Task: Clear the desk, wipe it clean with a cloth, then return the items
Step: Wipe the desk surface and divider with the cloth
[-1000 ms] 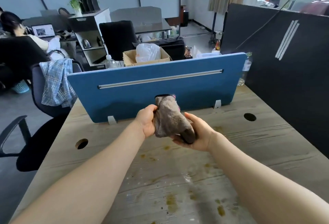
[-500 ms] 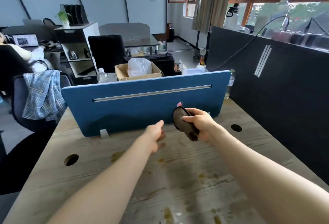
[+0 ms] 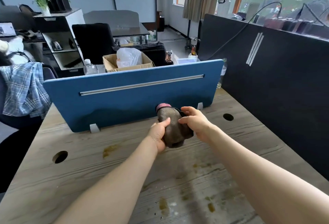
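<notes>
A bunched brown cloth (image 3: pixel 173 127) with a pink edge is held above the wooden desk (image 3: pixel 89 174), just in front of the blue divider. My left hand (image 3: pixel 159 134) grips its lower left side, thumb on top. From the right, my right hand (image 3: pixel 195 122) grips the cloth, fingers curled over its upper edge. Yellow-brown stains (image 3: pixel 109 150) mark the desk left of the hands, and more stains (image 3: pixel 210 206) lie nearer to me.
A blue divider panel (image 3: pixel 133 95) stands across the desk's far side and a dark partition (image 3: pixel 276 84) along its right. Two round cable holes (image 3: pixel 60 157) (image 3: pixel 228 116) pierce the desktop. A chair with a plaid shirt (image 3: pixel 23 90) stands at the left.
My left hand, which had let go of the cloth half a second ago, has taken hold of it again. Both hands now hold the cloth lower, closer to the desk.
</notes>
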Tool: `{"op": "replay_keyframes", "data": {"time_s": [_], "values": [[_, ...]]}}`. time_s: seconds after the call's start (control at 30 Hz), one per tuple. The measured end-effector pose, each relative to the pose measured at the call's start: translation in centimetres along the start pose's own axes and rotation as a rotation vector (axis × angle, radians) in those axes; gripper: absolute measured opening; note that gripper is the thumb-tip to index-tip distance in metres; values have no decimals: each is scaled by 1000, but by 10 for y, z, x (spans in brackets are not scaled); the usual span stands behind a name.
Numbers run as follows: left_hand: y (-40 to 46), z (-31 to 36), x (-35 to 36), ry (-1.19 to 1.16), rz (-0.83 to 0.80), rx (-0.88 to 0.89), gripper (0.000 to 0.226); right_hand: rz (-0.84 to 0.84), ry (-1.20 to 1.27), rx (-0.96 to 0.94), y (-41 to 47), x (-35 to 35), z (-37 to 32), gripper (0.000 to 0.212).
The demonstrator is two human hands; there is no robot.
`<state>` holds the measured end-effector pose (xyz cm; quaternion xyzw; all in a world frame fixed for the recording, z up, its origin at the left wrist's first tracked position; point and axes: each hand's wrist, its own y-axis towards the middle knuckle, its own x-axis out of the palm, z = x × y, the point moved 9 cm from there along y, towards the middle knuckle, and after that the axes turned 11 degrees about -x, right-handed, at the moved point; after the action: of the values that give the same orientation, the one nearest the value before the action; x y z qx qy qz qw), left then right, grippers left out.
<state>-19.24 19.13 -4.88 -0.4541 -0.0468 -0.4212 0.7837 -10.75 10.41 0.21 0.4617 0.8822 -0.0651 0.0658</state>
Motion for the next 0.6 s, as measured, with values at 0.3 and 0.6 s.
{"op": "replay_keyframes", "data": {"time_s": [0.3, 0.6], "values": [[51, -33, 55, 333, -9, -21, 69, 10, 36, 233, 21, -59, 92, 35], [165, -57, 114, 515, 264, 113, 52, 186, 132, 400, 102, -179, 192, 38]]}}
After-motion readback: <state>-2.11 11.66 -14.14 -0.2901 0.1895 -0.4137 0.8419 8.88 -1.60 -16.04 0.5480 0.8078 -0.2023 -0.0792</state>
